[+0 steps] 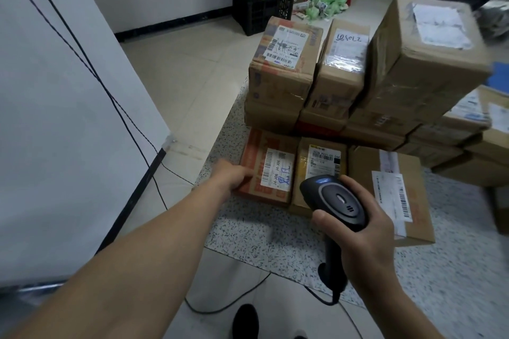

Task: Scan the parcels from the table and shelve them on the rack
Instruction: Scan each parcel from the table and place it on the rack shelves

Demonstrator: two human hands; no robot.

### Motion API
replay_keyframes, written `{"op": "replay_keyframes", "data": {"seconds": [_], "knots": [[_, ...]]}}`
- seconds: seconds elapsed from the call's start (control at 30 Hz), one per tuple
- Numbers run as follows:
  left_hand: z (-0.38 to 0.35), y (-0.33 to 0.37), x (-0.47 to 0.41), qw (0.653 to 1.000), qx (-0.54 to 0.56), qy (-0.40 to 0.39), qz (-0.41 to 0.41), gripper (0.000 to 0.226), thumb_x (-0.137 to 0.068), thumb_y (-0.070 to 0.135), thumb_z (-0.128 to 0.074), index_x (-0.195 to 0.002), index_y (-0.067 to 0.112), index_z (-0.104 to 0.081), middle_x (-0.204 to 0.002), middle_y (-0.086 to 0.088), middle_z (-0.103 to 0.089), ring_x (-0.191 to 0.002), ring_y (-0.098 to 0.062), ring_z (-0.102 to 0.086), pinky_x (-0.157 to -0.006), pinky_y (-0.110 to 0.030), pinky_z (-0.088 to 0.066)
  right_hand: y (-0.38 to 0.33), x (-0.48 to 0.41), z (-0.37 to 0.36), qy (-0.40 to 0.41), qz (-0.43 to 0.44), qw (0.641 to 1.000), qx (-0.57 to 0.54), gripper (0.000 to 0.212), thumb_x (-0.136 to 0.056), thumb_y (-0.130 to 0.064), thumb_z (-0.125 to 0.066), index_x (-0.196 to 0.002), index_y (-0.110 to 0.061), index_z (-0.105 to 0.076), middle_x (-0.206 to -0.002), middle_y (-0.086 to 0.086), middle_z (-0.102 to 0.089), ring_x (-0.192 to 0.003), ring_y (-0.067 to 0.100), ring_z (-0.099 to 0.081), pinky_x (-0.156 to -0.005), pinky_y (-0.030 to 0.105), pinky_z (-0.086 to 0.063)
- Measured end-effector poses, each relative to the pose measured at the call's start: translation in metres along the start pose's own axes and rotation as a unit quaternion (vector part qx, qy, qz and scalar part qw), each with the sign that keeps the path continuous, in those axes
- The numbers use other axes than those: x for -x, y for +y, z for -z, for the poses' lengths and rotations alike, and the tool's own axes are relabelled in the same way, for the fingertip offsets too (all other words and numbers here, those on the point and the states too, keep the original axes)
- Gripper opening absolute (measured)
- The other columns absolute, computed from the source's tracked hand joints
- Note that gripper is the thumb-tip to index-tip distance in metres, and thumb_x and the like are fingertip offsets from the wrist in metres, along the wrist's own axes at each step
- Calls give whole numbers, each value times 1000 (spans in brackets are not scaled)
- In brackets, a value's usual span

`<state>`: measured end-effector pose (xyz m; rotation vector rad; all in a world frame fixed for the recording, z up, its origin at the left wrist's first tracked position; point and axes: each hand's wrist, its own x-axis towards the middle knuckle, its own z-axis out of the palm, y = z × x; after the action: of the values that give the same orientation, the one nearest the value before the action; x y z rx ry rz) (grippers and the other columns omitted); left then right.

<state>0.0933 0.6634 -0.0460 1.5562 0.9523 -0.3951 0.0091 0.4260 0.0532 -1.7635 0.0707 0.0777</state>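
The orange-printed parcel (pixel 264 170) lies flat at the front left corner of the speckled surface (pixel 248 234), its white label (pixel 277 168) facing up and bearing a barcode and handwriting. The left hand (pixel 234 176) touches its left edge, thumb towards the top face; whether the fingers have curled round the side I cannot tell. The right hand (pixel 360 231) is clamped round the handle of a black scanner (pixel 334 199), whose head hangs over the yellow-taped parcel (pixel 319 162) just beside the orange one. A taller stack of parcels (pixel 283 63) stands behind. This looks like the scanning step for the front row, with nothing lifted yet. The next move likely calls for aiming the scanner window squarely at a label's barcode, then a firm grip to carry that parcel off; the rack is not in view.
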Motion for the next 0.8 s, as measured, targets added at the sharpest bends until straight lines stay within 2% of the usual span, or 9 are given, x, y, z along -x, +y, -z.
{"op": "replay_keyframes", "data": {"seconds": [0.07, 0.2, 0.3, 0.4, 0.47, 0.57, 0.63, 0.73, 0.8], "knots": [[-3, 3, 5, 999, 17, -22, 22, 35, -85, 14, -78, -114, 2, -61, -101, -14, -76, -73, -18, -71, -50, -25, -46, 2, 0, 3, -1, 0, 1000, 0, 82, -57, -24, -81, -136, -15, -59, -113, -11, -68, -97, -5, -68, -73, 10, -53], [-7, 13, 17, 999, 21, -37, 34, 31, -87, 13, -76, -113, 1, -64, -98, -11, -76, -60, -11, -68, -34, -18, -44, 2, 1, 9, -2, 4, 1000, -3, 89, -53, -34, -85, -137, -15, -59, -115, -12, -68, -98, -6, -67, -73, 9, -53], [-7, 20, 20, 999, 7, -37, -1, 59, -82, 13, -81, -134, 5, -53, -110, -11, -73, -78, -18, -72, -49, -25, -54, -2, 0, 14, 3, 6, 1000, -11, 95, -48, -49, -80, -136, -17, -60, -115, -12, -69, -98, -4, -68, -74, 10, -53], [-1, 31, 26, 994, -82, -9, -74, 77, -78, 15, -84, -144, 16, -46, -118, -6, -64, -87, -22, -70, -64, -32, -59, -7, -1, 19, 4, 7, 1000, -13, 86, -54, -33, -85, -134, -17, -61, -113, -11, -69, -98, -3, -69, -74, 11, -53], [5, 44, 33, 967, -218, 14, -133, 79, -75, 25, -83, -145, 27, -46, -122, -1, -62, -90, -20, -67, -69, -32, -58, -9, -2, 22, 0, 7, 1000, -13, 78, -58, -25, -82, -133, -18, -61, -113, -10, -70, -98, -3, -69, -75, 11, -53], [12, 61, 47, 889, -417, 31, -186, 78, -74, 33, -77, -145, 38, -45, -122, 4, -64, -101, -21, -63, -84, -35, -56, -12, -1, 24, -4, 7, 1000, -12, 74, -59, -25, -82, -130, -23, -61, -110, -12, -70, -98, -3, -69, -76, 12, -54], [11, 64, 54, 855, -478, 24, -199, 77, -75, 31, -75, -145, 38, -45, -120, 2, -65, -102, -22, -62, -86, -38, -57, -14, 1, 24, -7, 8, 1000, -10, 75, -58, -29, -83, -130, -25, -60, -107, -15, -71, -99, -4, -68, -77, 12, -54], [7, 59, 59, 826, -523, 18, -211, 76, -77, 28, -74, -146, 37, -43, -119, 1, -66, -103, -24, -62, -87, -39, -57, -16, 4, 25, -10, 8, 1000, -13, 76, -58, -31, -85, -130, -27, -60, -108, -22, -71, -101, -2, -69, -78, 13, -54], [4, 57, 61, 808, -544, 19, -227, 76, -77, 28, -75, -146, 37, -43, -117, 1, -66, -102, -23, -62, -84, -38, -57, -16, 6, 27, -10, 8, 1000, -14, 74, -59, -26, -83, -130, -26, -60, -108, -17, -73, -101, 0, -69, -79, 14, -54]]}}
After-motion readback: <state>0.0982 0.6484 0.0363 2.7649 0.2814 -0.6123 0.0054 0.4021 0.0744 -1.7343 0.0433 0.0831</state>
